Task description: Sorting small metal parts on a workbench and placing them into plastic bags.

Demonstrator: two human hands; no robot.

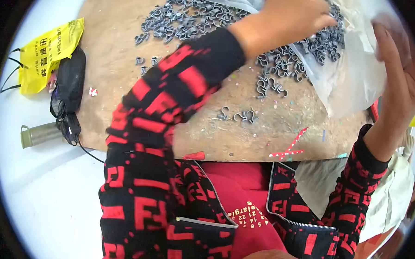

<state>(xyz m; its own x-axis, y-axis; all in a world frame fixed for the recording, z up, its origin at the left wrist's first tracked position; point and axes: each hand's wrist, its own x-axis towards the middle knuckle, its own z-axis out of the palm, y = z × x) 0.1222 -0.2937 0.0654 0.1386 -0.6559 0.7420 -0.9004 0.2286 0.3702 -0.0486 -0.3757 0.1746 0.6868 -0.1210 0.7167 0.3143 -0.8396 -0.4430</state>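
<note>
My left hand [293,20] reaches across the board over a heap of small grey C-shaped plastic clips [194,18]. Its fingers curl down among the clips beside a clear plastic bag [330,79]; what they hold, if anything, is hidden. My right hand [402,73] is raised at the right edge of the bag, thumb and fingers at the plastic film, which it appears to hold; its fingertips are blurred. Clips lie under and against the bag film. Nearer me, a few loose clips [246,115] rest on the wood.
The round-edged wooden board [198,138] has red-and-white tape strips [290,149] near its front edge. Beyond its left edge are a yellow bag [46,57], a black pouch [70,82] and a metal flask [43,135]. Pale cloth [395,184] hangs at the right.
</note>
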